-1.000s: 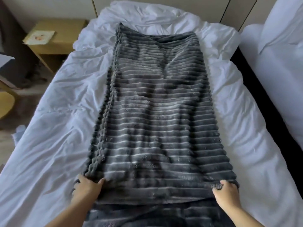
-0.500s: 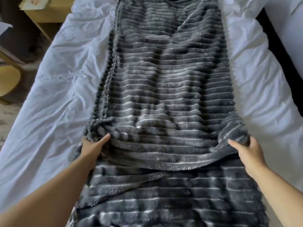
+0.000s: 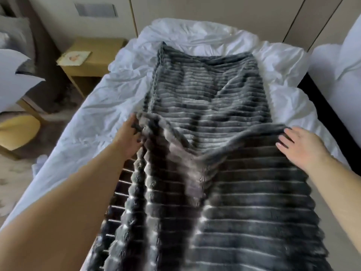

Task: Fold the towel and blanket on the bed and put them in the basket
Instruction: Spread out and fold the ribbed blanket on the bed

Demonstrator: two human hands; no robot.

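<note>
Rumpled white bedding (image 3: 88, 122) lies under the grey ribbed plush blanket (image 3: 205, 106), which runs lengthwise down the middle. A wooden nightstand (image 3: 97, 55) stands beyond the blanket's far left corner. At the blanket's left edge the left hand (image 3: 130, 137) grips a bunch of the lifted layer, likely to carry the fold toward the far end. At its right edge the right hand (image 3: 300, 145) lies straight-fingered on the fold, seemingly flattening it, though blur leaves doubt. Half a second earlier both hands pinched that edge nearer the person.

Wooden nightstand (image 3: 103, 48) bearing a card (image 3: 75, 56); yellow stool (image 3: 17, 132) nearby.
</note>
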